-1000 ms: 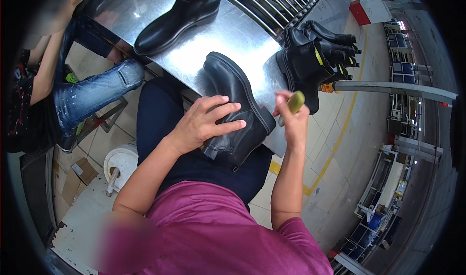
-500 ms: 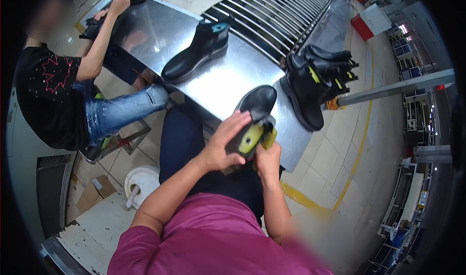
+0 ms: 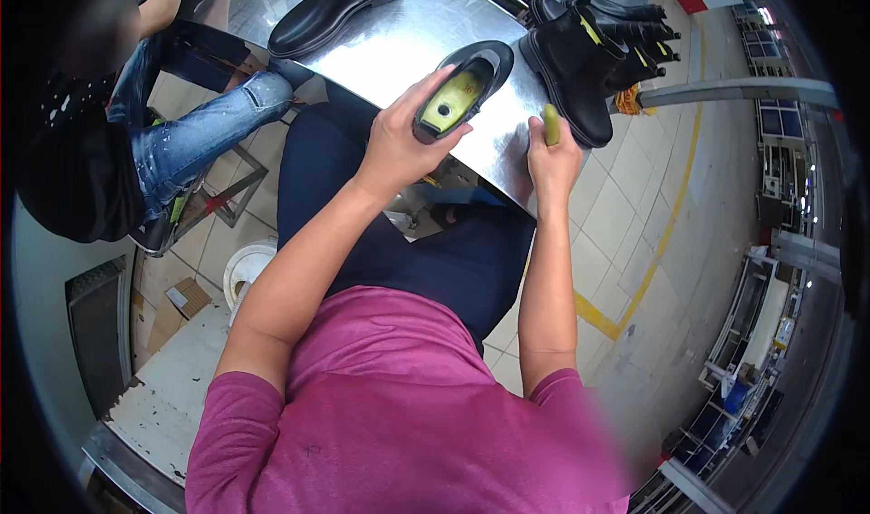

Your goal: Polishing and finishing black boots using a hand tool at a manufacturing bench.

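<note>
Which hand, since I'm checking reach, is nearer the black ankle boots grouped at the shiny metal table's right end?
Right. The right hand, gripping a rounded olive-green handle, is close beside the nearest grouped boot; the left hand is farther left, holding another black boot.

The left forearm [image 3: 313, 247] slanted up and rightward from a bent elbow [image 3: 263, 340] to the left hand [image 3: 399, 149], its thumb [image 3: 456, 136] and fingers [image 3: 424, 91] parted in a clasp, while the right forearm [image 3: 549, 283] stood nearly upright below the right hand [image 3: 555, 162], curled like a fist.
</note>
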### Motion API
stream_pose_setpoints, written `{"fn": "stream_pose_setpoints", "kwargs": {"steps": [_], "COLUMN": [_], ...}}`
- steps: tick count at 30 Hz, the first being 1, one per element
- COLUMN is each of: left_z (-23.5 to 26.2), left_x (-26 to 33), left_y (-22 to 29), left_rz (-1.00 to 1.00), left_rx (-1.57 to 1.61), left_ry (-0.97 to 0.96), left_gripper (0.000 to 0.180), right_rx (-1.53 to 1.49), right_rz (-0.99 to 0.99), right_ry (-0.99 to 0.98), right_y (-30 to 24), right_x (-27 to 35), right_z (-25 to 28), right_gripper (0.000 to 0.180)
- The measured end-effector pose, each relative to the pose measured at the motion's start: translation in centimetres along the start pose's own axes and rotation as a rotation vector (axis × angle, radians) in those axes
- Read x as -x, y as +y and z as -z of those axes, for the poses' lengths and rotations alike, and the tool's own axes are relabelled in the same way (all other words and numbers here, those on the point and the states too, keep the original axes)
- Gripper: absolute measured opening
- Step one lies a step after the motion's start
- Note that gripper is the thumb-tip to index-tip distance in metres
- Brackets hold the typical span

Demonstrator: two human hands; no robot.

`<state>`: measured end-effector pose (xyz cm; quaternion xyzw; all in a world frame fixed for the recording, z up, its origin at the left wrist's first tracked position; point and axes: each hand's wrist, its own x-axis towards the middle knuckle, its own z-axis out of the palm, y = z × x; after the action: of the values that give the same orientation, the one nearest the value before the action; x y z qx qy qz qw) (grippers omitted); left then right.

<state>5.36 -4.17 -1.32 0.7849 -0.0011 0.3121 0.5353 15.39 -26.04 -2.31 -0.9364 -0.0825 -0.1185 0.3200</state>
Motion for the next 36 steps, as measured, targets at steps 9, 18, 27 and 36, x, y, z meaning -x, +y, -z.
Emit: {"fn": "stream_pose_setpoints", "kwargs": {"steps": [9,18,27,36], "left_z": [-1.2,0.0,15.1,32.8], "left_x": [-0.9,-0.4,3.7,15.7], "left_y": [0.3,-0.7,8.0,33.6], "left_rz": [0.193,0.064,0.374,0.506], "left_rx": [0.116,-0.018,0.077,-0.583], "left_ry": [-0.069,0.075,0.198,1.253], "left_gripper": [0.066,0.066,0.052,0.063], "right_rx": [0.182,0.147,0.31,0.411], "right_rz": [0.41,0.43,0.54,0.484], "right_ry": [0.147,0.079,0.081,0.031], "right_y": [3.5,1.3,5.1,4.6], "right_x": [2.0,1.6,-3.6,-3.9], "right_z": [-2.7,-3.6,-5.0,-4.0], "right_gripper": [0.033,0.031,0.037,0.032]}}
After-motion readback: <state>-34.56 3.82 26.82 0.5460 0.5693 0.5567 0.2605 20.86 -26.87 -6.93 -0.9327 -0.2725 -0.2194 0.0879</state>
